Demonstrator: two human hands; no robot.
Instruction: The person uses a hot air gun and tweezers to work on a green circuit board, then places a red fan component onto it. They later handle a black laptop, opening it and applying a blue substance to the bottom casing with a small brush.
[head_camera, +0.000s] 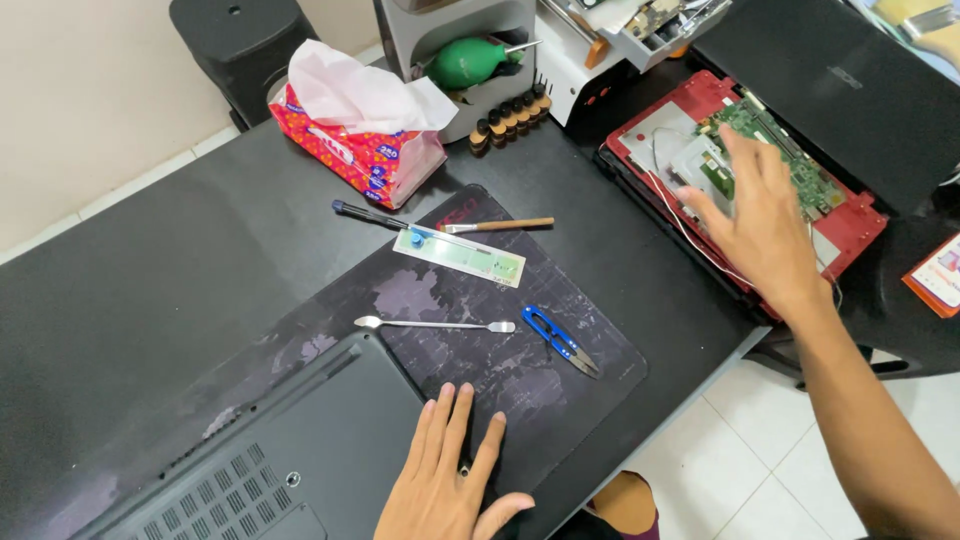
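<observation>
While the left hand (447, 478) lies flat and open on the mat (520, 370) beside a dark laptop base (300, 470), its wrist is cut off by the frame's lower edge. Reaching out with fingers spread and holding nothing, the right hand (762, 222) hovers over the opened red laptop (850, 215), hiding part of its green board (790, 150). On the tabletop (150, 300) lie one spudger (435, 324), one blue snips (562, 341), one brush (497, 226), one screwdriver (372, 215) and one tissue pack (360, 150).

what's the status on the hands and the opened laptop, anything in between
Left hand open, flat on the mat beside the dark laptop base. Right hand open, over the opened red laptop. Blue snips and metal spudger between.
</observation>
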